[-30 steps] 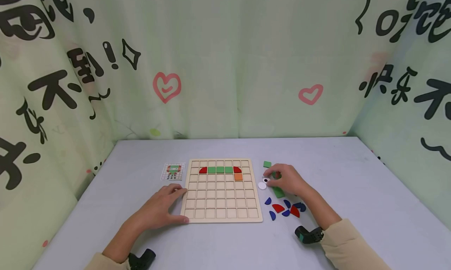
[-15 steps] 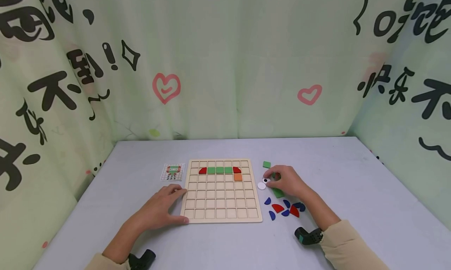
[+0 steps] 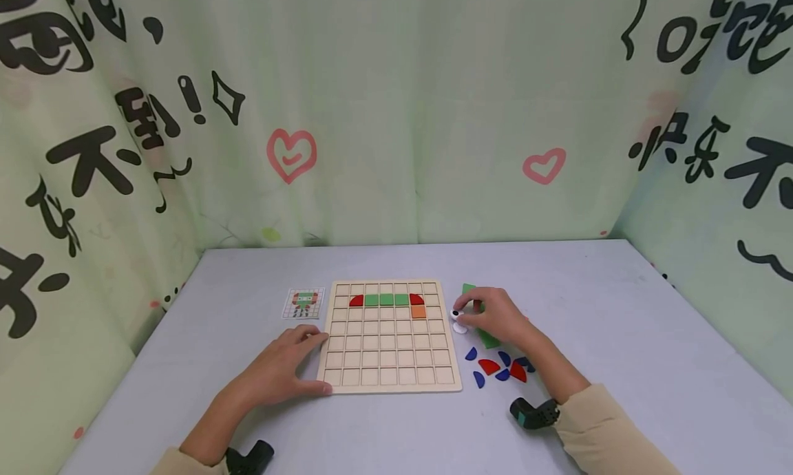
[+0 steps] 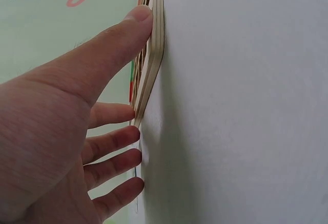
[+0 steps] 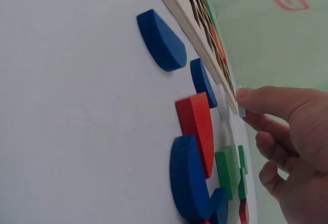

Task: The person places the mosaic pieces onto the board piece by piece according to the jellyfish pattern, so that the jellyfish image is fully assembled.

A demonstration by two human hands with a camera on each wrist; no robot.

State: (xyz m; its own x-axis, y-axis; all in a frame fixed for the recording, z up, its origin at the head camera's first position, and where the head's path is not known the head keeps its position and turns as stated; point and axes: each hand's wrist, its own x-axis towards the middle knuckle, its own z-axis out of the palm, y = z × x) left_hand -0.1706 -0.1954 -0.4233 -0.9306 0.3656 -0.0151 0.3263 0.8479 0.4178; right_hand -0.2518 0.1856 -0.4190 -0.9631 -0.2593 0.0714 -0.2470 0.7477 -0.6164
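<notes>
My right hand [image 3: 498, 314] pinches a white disc with a black dot [image 3: 456, 314] between thumb and fingertips, just right of the wooden grid board [image 3: 390, 360]. In the right wrist view only the disc's pale edge [image 5: 242, 112] shows at the thumb. Another white disc [image 3: 460, 328] lies under that hand. My left hand [image 3: 281, 366] rests at the board's left edge; its thumb [image 4: 138, 15] touches the rim and its fingers are spread loosely. On the board, green squares [image 3: 387, 300] form a row between two red rounded pieces [image 3: 356, 301], with an orange square [image 3: 418, 312] below the right one.
A small picture card [image 3: 303, 303] of a gridded figure lies left of the board. Blue half-round pieces [image 3: 479, 379] and red wedges [image 3: 489, 367] are scattered to the right. Green pieces [image 3: 487, 339] lie partly beneath the right hand. A printed curtain [image 3: 384, 117] hangs behind the table.
My right hand has moved slightly left toward the board with the dotted white disc, covering part of the far green square. My left hand and the board have stayed put.
</notes>
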